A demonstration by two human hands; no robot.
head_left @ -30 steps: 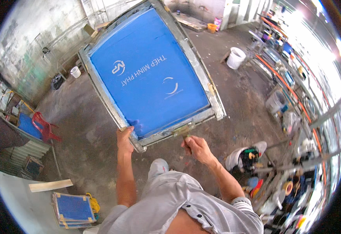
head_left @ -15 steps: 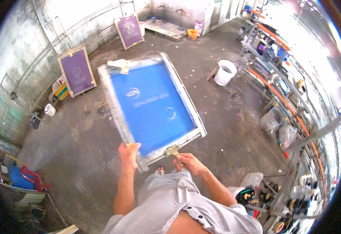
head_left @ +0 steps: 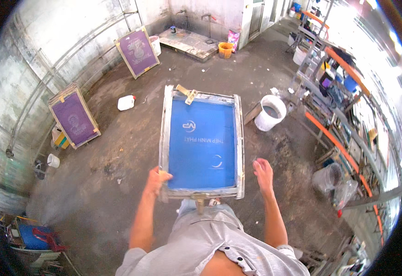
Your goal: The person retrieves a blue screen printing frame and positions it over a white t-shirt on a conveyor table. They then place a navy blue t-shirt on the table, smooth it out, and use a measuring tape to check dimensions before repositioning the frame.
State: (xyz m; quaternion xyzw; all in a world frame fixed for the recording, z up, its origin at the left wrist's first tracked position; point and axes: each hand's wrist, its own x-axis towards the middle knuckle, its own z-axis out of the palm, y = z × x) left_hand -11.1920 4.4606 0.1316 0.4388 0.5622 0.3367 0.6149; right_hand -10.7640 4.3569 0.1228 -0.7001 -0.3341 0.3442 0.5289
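Observation:
In front of my body is a screen-printing frame (head_left: 202,161) with blue mesh, pale markings and a worn, light-coloured rim. My left hand (head_left: 157,181) grips its near left corner, thumb over the rim. A brass-coloured metal fitting (head_left: 191,97) sits on the far rim, and a similar fitting (head_left: 200,204) hangs at the near rim by my waist. To the right of the frame, apart from it, my right hand (head_left: 263,174) is raised with loosely curled fingers and nothing visible in them.
Two purple screens (head_left: 75,117) (head_left: 138,53) lean near the left wall. A white jug (head_left: 126,102) stands on the floor. White bucket (head_left: 271,113) holds dark liquid, right of the frame. Cluttered racks with orange edges (head_left: 343,69) line the right side. An orange bucket (head_left: 225,49) stands by the washing platform.
The screen frame has turned from tilted to nearly straight. My right hand has let go of the fitting at the near rim and moved right; my left hand keeps its hold.

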